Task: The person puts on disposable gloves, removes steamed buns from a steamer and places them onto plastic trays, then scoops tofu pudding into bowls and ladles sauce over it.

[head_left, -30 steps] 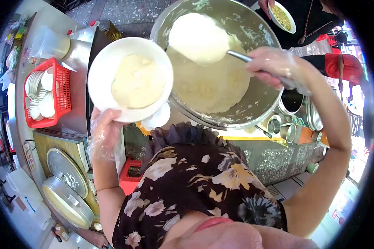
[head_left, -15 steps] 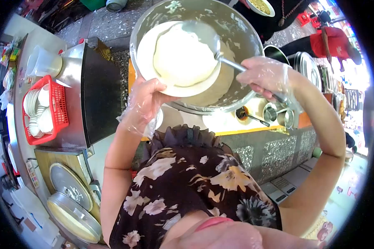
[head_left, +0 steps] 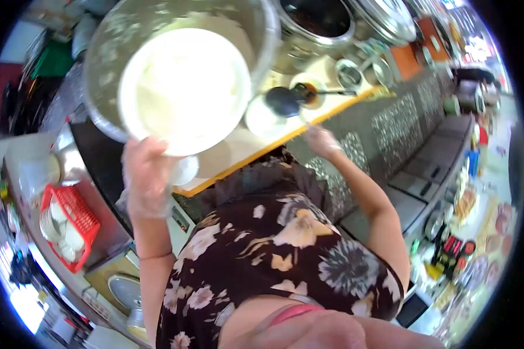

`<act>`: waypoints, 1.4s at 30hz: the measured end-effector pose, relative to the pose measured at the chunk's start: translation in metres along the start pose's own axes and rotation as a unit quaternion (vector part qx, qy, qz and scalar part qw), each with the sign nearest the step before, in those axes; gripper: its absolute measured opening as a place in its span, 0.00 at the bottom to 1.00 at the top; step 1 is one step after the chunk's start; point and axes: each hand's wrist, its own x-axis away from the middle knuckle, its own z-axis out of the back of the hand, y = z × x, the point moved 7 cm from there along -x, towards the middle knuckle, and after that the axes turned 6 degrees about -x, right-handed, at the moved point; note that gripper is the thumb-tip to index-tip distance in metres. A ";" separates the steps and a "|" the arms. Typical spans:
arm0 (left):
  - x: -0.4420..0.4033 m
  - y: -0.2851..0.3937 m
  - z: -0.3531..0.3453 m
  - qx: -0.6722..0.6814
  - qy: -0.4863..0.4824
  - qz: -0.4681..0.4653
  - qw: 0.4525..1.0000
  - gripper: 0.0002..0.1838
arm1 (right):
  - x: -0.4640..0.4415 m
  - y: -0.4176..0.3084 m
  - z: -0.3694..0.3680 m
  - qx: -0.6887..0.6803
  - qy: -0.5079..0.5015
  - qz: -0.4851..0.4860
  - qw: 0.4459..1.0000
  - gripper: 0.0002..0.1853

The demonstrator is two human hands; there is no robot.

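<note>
My left hand [head_left: 148,168], in a clear plastic glove, grips the near rim of a white bowl [head_left: 239,110]. Pale, overexposed food [head_left: 186,87] lies in it; its kind cannot be made out. The bowl is held over the near part of a large metal pot [head_left: 102,110]. Near the counter's front edge, my gloved right hand [head_left: 323,141] is closed round the handle end of a ladle [head_left: 282,102]. The ladle's dark-looking, rounded head is over a white dish [head_left: 261,121], beside a small bowl of dark sauce [head_left: 304,92] with a black-handled spoon [head_left: 337,92] in it.
The light counter [head_left: 239,154] has a yellow edge. Metal cups [head_left: 348,74] and a pot of dark liquid [head_left: 317,17] stand toward the back right. A red basket of white bowls [head_left: 73,227] is at the left. A small white dish [head_left: 185,170] lies under my left wrist.
My right hand has brought the ladle out of the large pot, down and right over the white dish. My left hand still holds the bowl. The whole view has turned to the right.
</note>
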 end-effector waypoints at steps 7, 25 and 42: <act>0.017 0.041 -0.128 0.472 0.126 0.410 0.770 0.32 | -0.120 0.037 -0.137 -0.050 -0.373 -0.004 0.926 0.21; 0.056 0.030 -0.316 0.541 0.153 0.466 0.683 0.39 | -0.137 0.129 0.226 0.203 -0.064 0.238 0.948 0.17; -0.022 0.007 -0.321 0.559 0.150 0.397 0.712 0.39 | -0.288 -0.096 0.238 0.402 0.169 0.253 0.864 0.09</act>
